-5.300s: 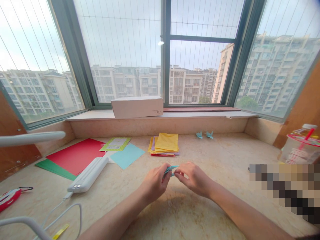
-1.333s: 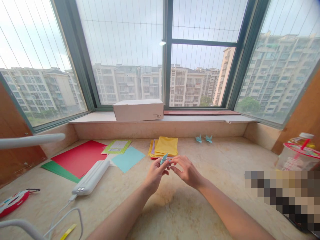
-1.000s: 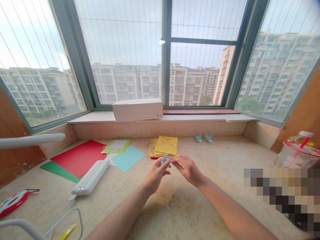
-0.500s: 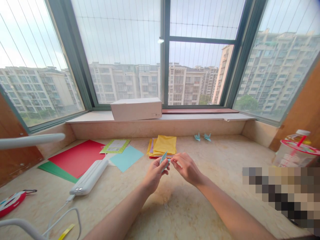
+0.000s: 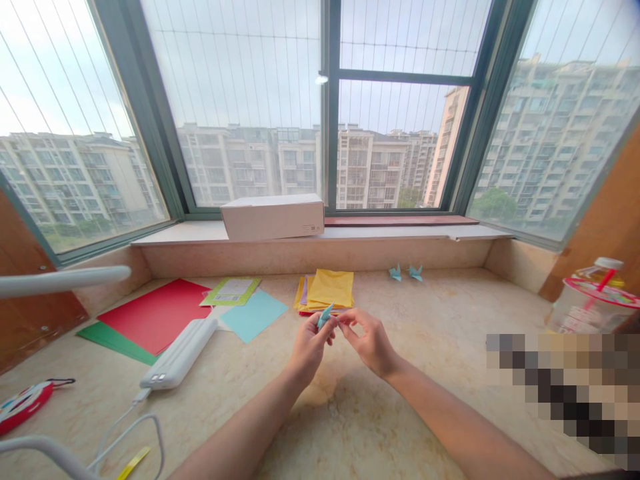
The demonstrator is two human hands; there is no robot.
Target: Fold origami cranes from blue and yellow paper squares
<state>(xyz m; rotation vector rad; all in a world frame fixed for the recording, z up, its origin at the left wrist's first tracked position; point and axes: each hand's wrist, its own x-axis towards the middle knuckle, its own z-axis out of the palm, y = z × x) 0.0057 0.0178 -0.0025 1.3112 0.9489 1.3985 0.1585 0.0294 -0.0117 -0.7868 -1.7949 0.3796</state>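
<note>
Between the thumb and fingers of my left hand (image 5: 311, 341) is a small light-blue folded paper crane (image 5: 325, 315), one pointed wing sticking up. My right hand (image 5: 369, 339) meets it from the right, thumb and forefinger pinched together at the crane's edge; the exact spot they grip is covered by fingers. Two finished light-blue paper cranes (image 5: 395, 273) stand farther back on the right. Just beyond my hands lies a stack of yellow folded packets (image 5: 331, 288) with purple and red ones under them.
Left of my hands are a light-blue paper sheet (image 5: 254, 317), a green-edged packet (image 5: 231, 291), red paper (image 5: 160, 313), green paper (image 5: 115, 344) and a white power bank (image 5: 179, 353) with a cable. A lidded cup (image 5: 590, 307) stands right; a white box (image 5: 273, 219) rests on the sill.
My left hand has turned the crane slightly, showing more of its folded body. My right hand's fingers have drawn in a little toward it.
</note>
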